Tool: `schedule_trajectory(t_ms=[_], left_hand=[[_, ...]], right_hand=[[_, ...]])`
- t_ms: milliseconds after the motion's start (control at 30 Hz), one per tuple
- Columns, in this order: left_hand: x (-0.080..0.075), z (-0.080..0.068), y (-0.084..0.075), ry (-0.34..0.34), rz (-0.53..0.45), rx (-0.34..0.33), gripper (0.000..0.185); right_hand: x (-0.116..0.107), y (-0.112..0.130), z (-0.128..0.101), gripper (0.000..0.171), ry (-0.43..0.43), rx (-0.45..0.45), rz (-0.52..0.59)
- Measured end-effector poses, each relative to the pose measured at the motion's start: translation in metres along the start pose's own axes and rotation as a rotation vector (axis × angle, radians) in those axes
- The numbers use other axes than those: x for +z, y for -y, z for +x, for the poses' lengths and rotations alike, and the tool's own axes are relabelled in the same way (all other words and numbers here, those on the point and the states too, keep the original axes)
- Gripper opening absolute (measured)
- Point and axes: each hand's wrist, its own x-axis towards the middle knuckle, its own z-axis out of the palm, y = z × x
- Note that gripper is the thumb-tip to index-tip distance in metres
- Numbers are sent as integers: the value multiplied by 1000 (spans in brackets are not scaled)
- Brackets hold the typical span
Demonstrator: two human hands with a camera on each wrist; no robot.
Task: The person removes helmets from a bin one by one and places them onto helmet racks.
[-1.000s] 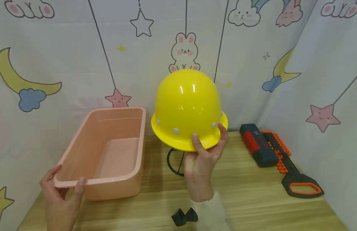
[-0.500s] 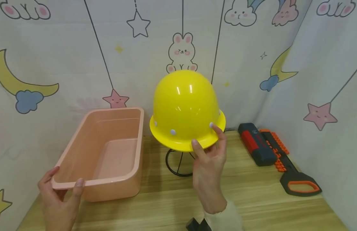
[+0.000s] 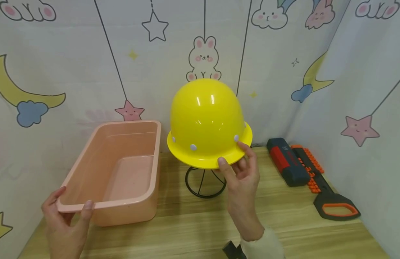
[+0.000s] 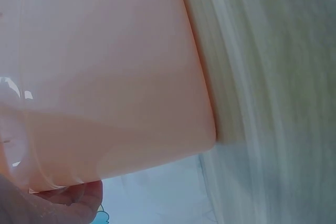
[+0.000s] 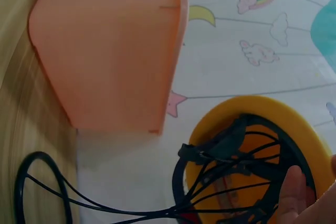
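Observation:
A yellow hard hat (image 3: pixel 206 118) with white rivets sits on a black wire stand (image 3: pixel 205 196) in the middle of the head view. My right hand (image 3: pixel 243 183) holds the front right of its brim, thumb at the lower edge and index finger by a rivet. From below, the right wrist view shows the hat's dark inner straps (image 5: pixel 252 166) with the stand's wires reaching into them. At the left, a pink plastic basin (image 3: pixel 156 172) stands on the table. My left hand (image 3: pixel 68 223) grips its near left corner, thumb on the rim and fingers around the outer side.
At the right back lies a dark blue and red case (image 3: pixel 288 162). Beside it is a black and orange tool (image 3: pixel 336 201) with a loop handle, against the curtain. A printed curtain (image 3: pixel 174 64) encloses the wooden table (image 3: pixel 187 230).
My right hand and forearm have shifted to the right along the brim, uncovering more of the stand's base ring. The hat and the left hand's hold look much the same.

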Motion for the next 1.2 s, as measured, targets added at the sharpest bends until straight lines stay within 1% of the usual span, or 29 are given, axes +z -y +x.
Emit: schedule_trajectory(t_ms=[167,300,467,700,1000,1100,1200], left_hand=[[1,1,2,-11,-29,10,81],[2,1,1,-19,-37,13,81],[2,1,0,-17,-13,15,80],[3,0,-3,-19,-14,54,80],[2,0,-1,-18,-3,45,79],[2,0,0,-18,9,45,79],[2,0,0,-19,1,37,79]], right_hand=[[-1,0,-1,52,-26,9,7],[-1,-2,-4,53,-57,29,34],[-4,-8,-10,56,-91,54,59],[-7,-14,-15,59,-85,54,63],[-9,-23,-20,63,-118,102,-10],[-10,-26,-21,63,-118,110,-20],[-12,-28,-21,63,-112,108,-27]])
